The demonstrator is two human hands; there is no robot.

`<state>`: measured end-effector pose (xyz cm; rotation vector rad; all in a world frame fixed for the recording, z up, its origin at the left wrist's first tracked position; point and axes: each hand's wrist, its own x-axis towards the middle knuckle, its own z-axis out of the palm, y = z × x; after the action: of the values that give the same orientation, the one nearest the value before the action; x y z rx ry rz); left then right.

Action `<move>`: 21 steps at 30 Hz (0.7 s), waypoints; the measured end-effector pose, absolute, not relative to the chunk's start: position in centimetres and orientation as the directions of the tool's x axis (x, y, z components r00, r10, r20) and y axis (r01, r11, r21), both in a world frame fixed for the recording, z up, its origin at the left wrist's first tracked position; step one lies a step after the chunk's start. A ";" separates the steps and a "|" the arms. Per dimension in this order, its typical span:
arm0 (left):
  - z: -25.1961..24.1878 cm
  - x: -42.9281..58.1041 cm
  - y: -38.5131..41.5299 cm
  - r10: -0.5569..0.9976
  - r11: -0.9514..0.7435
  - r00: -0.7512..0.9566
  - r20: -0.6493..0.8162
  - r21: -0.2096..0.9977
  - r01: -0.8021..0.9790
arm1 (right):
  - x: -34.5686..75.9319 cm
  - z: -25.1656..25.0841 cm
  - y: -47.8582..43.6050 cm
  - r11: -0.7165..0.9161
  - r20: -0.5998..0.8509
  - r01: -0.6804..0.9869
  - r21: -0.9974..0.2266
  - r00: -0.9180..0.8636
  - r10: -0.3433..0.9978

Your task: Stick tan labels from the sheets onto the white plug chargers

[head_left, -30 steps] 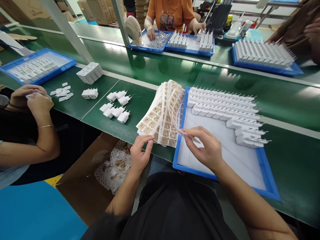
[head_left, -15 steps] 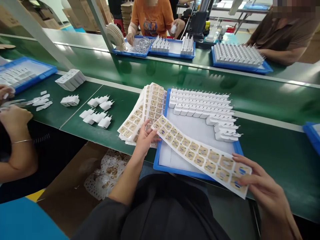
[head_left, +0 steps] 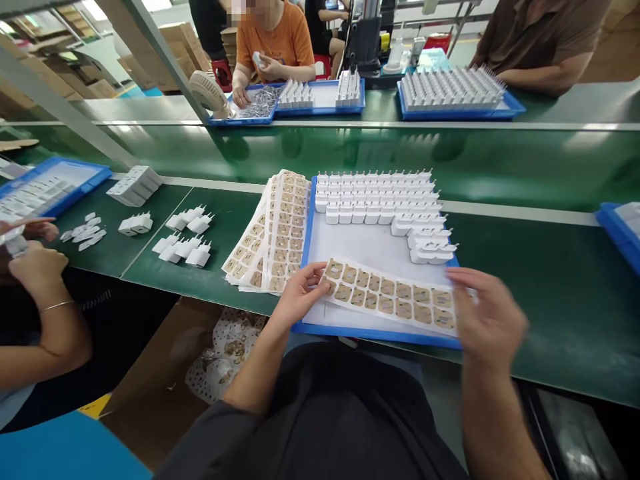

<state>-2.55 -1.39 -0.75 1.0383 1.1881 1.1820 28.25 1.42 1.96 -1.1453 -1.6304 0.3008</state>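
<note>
A long white sheet of tan stickers (head_left: pixel 395 297) stretches between my two hands above the front of a blue-rimmed tray (head_left: pixel 380 335). My left hand (head_left: pixel 303 293) pinches its left end, thumb on top. At the other end my right hand (head_left: pixel 487 313), blurred by motion, has its fingers around the sheet's edge. Rows of white plug adapters (head_left: pixel 375 193) with pins up fill the back and right side of the tray. A fanned stack of similar sticker sheets (head_left: pixel 285 233) lies against the tray's left edge.
Loose adapters (head_left: pixel 185 247) stand left of the stack. Farther left, a neighbour's hands (head_left: pixel 35 260) work near small white pieces (head_left: pixel 86 230). Below the bench edge is a cardboard box (head_left: pixel 150 360) with used backing sheets. Across the bench, people sit behind trays of adapters (head_left: pixel 453 90).
The sheet has swung from a steep slant to nearly level and come nearer over the tray. My right hand has risen and moved left; the view has shifted slightly.
</note>
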 end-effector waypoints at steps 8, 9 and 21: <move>0.0 -1.9 -2.6 0.991 0.037 0.128 -0.036 0.999 -0.003 | 16.2 2.1 2.2 0.707 0.640 0.349 -0.616 -0.301 0.706; 0.2 -2.0 -2.6 0.991 0.027 0.127 -0.030 0.999 0.020 | 15.9 1.9 2.2 0.716 0.647 0.347 -0.606 -0.309 0.697; 1.1 -1.7 -0.7 1.000 0.025 -0.003 -0.026 0.938 0.346 | 15.3 1.0 2.0 0.814 0.683 0.370 -0.448 -0.446 0.578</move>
<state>-1.74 -0.72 1.07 1.4441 1.4753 1.0007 15.33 2.04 1.04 -0.6975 -2.0868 0.2902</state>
